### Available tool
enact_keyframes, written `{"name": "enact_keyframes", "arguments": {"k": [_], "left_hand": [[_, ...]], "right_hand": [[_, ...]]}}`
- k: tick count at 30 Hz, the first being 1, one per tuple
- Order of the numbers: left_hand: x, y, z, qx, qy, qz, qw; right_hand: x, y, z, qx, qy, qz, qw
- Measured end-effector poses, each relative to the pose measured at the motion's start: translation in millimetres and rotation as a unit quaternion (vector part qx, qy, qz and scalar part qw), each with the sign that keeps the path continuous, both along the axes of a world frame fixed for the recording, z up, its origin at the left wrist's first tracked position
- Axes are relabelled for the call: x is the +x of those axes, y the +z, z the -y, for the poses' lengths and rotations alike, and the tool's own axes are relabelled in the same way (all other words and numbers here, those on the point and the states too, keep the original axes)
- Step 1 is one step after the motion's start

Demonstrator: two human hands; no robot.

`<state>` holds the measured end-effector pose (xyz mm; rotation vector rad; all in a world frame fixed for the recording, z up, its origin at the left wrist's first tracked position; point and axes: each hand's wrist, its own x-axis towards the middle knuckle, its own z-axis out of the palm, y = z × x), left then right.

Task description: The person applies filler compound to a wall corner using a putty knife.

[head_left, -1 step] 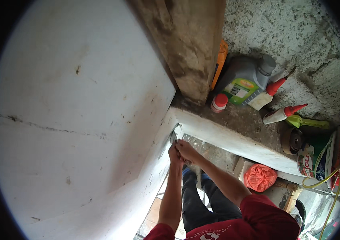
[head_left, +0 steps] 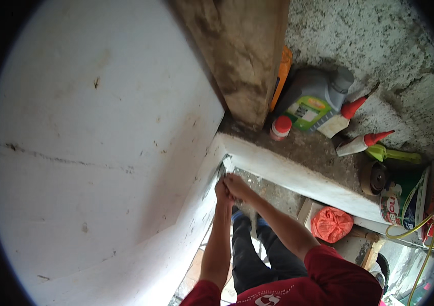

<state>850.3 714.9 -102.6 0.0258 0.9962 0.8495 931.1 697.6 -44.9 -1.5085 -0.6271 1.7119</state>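
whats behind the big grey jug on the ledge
The rough wall shows behind the grey jug; an orange package shows at its left. Whatever sits directly behind the jug is hidden.

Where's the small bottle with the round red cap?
In the head view, the small bottle is right of centre on the ledge, just below and left of the grey jug, up and right from the right hand.

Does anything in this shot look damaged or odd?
Yes: the white wall has a dark, jagged line across its left part, possibly a crack, plus scattered marks. The rough wall at upper right looks pitted.
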Motion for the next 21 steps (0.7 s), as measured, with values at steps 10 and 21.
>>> {"name": "enact_keyframes", "arguments": {"k": [10, 21], "left_hand": [[11, -2, -15, 0.021, -0.046, 0.04, 0.998], [16, -21, -10, 0.138, -0.041, 0.123, 0.982]], "right_hand": [[5, -15, -12, 0.002, -0.046, -0.012, 0.999], [15, -8, -12, -0.024, 0.008, -0.007, 1.0]]}}
